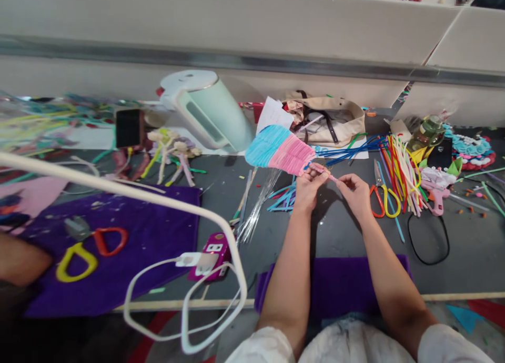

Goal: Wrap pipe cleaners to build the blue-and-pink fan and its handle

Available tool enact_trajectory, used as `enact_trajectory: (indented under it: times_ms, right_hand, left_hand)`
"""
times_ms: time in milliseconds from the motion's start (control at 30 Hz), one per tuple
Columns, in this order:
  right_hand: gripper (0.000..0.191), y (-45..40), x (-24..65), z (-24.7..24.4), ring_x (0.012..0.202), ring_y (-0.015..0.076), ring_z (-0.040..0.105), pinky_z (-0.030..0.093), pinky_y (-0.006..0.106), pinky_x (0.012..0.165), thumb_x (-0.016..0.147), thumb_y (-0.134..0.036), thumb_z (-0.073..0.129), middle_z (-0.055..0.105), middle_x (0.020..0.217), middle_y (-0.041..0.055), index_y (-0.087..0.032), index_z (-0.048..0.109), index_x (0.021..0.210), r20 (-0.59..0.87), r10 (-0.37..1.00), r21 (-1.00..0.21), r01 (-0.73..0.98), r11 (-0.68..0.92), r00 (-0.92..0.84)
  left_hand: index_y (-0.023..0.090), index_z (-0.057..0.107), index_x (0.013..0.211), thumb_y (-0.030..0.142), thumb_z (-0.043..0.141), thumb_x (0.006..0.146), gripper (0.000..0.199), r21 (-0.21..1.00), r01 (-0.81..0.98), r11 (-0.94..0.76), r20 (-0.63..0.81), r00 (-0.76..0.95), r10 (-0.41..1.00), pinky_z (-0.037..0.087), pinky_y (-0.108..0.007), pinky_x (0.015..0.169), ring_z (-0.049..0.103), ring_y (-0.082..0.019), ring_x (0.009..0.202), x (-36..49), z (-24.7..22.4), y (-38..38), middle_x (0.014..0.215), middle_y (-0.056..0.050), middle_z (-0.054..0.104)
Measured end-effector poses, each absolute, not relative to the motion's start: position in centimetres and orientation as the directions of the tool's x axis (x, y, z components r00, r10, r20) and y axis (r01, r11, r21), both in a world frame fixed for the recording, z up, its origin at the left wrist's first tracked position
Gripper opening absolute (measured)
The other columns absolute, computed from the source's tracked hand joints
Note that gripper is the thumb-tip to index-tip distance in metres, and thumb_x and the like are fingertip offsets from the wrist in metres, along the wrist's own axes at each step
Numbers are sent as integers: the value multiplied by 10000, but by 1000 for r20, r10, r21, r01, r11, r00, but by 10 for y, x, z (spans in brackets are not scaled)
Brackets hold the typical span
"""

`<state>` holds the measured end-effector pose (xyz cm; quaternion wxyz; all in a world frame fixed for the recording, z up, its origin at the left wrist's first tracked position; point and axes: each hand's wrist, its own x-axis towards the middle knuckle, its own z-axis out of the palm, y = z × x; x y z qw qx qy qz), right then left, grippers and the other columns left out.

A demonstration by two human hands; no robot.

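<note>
A flat, rounded piece of pipe cleaners (pixel 280 147), blue at the far end and pink at the near end, rises from my left hand (pixel 308 188). The fingers of that hand are closed around its narrow pink end. A short pink pipe-cleaner strand (pixel 332 178) runs from there to my right hand (pixel 357 192), which pinches its tip between thumb and forefinger. Scissors (pixel 384 197) with red and yellow handles lie just right of my right hand. Beyond the hands are dark blue pipe cleaners (pixel 351 148), and multicoloured ones (pixel 406 173) lie to the right.
A pale green kettle (pixel 213 110) stands at the back. A white cable (pixel 232 231) loops across the left foreground to a magenta power strip (pixel 215 250). Other scissors (pixel 79 247) lie on a purple cloth (pixel 158 237). A pink glue gun (pixel 436 194) sits right. Another person's arm (pixel 21 260) shows left.
</note>
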<state>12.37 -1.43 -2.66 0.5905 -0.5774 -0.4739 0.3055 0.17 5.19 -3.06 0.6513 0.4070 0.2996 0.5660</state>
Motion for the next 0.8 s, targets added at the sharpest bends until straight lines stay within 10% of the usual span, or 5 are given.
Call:
enact_trajectory:
  times_ms: [133, 433, 600, 800]
  right_hand:
    - [167, -15, 125, -27, 731, 167, 591, 457, 299, 738, 795, -356, 598, 675, 774, 26, -210, 679, 789, 259, 913, -937, 310, 160, 313]
    - [246, -14, 127, -23, 624, 120, 580, 484, 267, 665, 759, -426, 633, 638, 677, 7, -184, 646, 722, -63, 997, -959, -278, -51, 37]
    - [123, -17, 127, -22, 724, 151, 582, 460, 282, 713, 799, -295, 579, 647, 794, 7, -203, 638, 858, 260, 957, -943, 250, 221, 132]
    - [92, -18, 126, -29, 818, 207, 561, 407, 332, 759, 843, -217, 539, 656, 836, 59, -191, 615, 889, 578, 815, -495, 811, 313, 38]
  left_hand:
    - [175, 588, 814, 248, 821, 592, 330, 876, -481, -16, 111, 171, 979, 497, -261, 718, 593, -117, 699, 2, -31, 51, 772, 0, 620]
    - [180, 588, 810, 237, 827, 585, 334, 853, -520, 28, 108, 230, 967, 499, -267, 714, 590, -112, 683, 2, -29, 50, 776, 7, 619]
    - [171, 586, 804, 224, 836, 561, 352, 824, -566, 44, 61, 165, 984, 497, -242, 652, 588, -101, 646, 3, -27, 51, 747, 14, 610]
    - [159, 589, 803, 199, 844, 534, 372, 809, -584, 72, 32, 166, 986, 512, -228, 635, 593, -96, 645, 6, -28, 50, 736, 19, 607]
